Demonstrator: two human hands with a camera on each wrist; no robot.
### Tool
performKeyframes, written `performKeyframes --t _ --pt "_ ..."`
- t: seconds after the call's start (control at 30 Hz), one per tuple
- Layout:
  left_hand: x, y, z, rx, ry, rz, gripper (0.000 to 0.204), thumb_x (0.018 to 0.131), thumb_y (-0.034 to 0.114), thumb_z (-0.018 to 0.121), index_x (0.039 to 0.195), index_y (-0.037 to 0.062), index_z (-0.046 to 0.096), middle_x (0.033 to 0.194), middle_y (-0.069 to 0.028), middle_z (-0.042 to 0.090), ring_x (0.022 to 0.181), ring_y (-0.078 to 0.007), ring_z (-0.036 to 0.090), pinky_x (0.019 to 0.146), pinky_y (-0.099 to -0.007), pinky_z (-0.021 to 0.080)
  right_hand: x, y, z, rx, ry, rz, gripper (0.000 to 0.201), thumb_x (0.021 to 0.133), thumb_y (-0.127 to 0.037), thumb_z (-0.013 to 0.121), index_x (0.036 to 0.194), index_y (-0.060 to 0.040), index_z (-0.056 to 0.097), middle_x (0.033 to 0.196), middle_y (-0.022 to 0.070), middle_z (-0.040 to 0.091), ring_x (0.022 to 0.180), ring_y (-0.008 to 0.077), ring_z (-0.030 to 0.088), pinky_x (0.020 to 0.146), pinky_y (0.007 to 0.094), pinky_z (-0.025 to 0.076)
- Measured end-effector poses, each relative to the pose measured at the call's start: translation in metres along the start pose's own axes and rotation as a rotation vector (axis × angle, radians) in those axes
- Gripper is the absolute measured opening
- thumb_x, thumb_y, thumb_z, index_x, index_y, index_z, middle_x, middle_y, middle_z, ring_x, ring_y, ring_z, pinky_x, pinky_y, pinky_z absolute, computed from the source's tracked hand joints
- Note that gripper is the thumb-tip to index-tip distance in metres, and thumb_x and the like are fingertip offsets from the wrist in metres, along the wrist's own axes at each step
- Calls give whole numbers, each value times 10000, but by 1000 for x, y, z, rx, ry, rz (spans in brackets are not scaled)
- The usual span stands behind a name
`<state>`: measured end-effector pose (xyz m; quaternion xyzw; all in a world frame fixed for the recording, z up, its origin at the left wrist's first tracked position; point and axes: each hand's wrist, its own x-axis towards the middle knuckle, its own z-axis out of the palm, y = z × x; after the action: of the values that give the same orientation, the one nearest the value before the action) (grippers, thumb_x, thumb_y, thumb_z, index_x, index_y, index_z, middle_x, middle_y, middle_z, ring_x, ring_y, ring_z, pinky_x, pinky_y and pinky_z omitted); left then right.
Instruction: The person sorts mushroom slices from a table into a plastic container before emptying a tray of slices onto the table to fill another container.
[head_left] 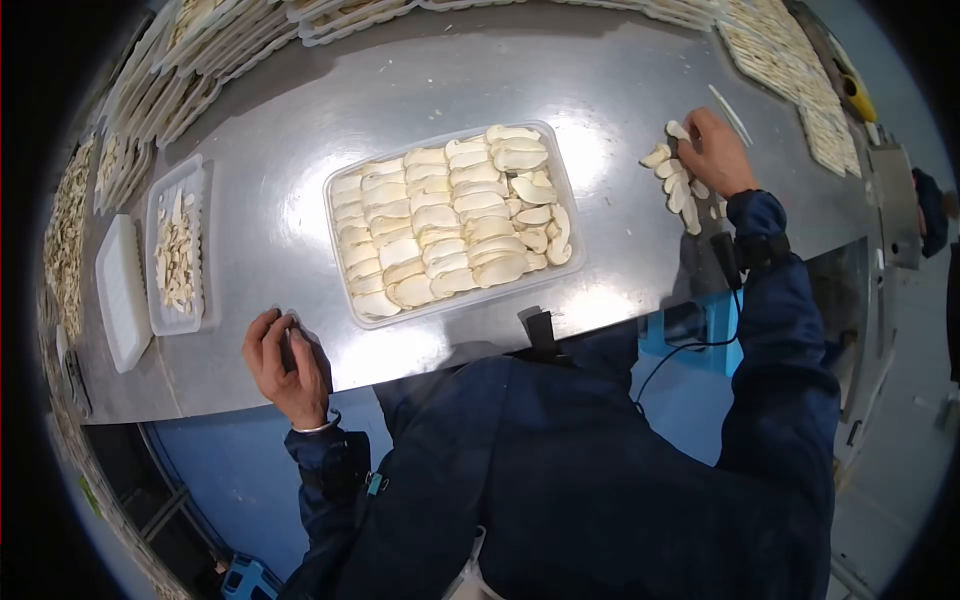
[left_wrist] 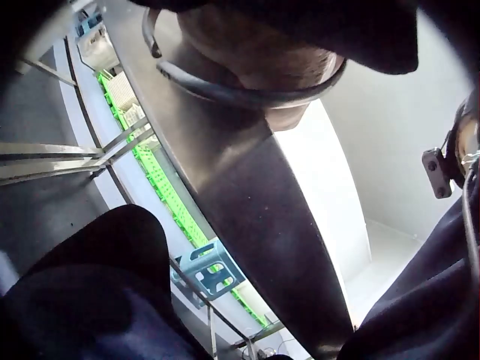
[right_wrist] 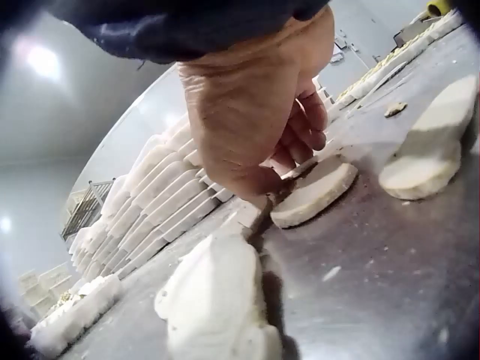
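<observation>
Pale sliced pieces, like mushroom, lie in overlapping rows in a clear tray (head_left: 455, 215). To its right, my right hand (head_left: 718, 158) is over a small group of loose slices (head_left: 675, 185). In the right wrist view the bent fingers and thumb of my right hand (right_wrist: 255, 120) close at the edge of a slice (right_wrist: 315, 193); its far side is partly hidden. My left hand (head_left: 287, 368) rests at the table's front edge, fingers loosely curled, holding nothing. The left wrist view shows only the wrist part of my left hand (left_wrist: 262, 56), with a bracelet; its fingers are hidden.
At the left stand a white tray of small pieces (head_left: 175, 250) and a tilted white tray (head_left: 122, 292). Filled trays are stacked (head_left: 190, 70) at the back left, with more (head_left: 790, 80) at the back right. A thin white strip (head_left: 730, 115) lies beyond my right hand.
</observation>
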<state>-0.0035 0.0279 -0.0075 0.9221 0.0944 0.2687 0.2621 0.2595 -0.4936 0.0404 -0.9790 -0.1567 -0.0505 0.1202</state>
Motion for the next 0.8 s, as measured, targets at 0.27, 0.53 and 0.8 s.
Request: performKeyframes --t 0.27,0.53,0.8 --pt "2 6 0 -1 10 -4 171 897 -7 619 1054 -14 685 1183 -161 617 1090 -306 602 931 -368 497 -15 -155 -10 147 144 -574 223 764 -98 683 920 -36 537 871 132 531 817 320 551 740 416 436" --pt "1 4 0 2 11 -11 174 900 4 614 1056 -9 688 1185 -157 618 1101 -307 599 932 -370 500 -3 -184 22 116 123 -669 231 751 -79 651 948 -16 548 887 123 540 820 301 548 759 402 440" --pt "1 3 0 23 5 -15 173 892 -4 613 1049 -17 682 1184 -160 618 1099 -311 601 929 -378 502 1 -181 29 91 124 -674 240 754 -76 655 957 -12 547 901 131 541 841 303 552 777 405 443"
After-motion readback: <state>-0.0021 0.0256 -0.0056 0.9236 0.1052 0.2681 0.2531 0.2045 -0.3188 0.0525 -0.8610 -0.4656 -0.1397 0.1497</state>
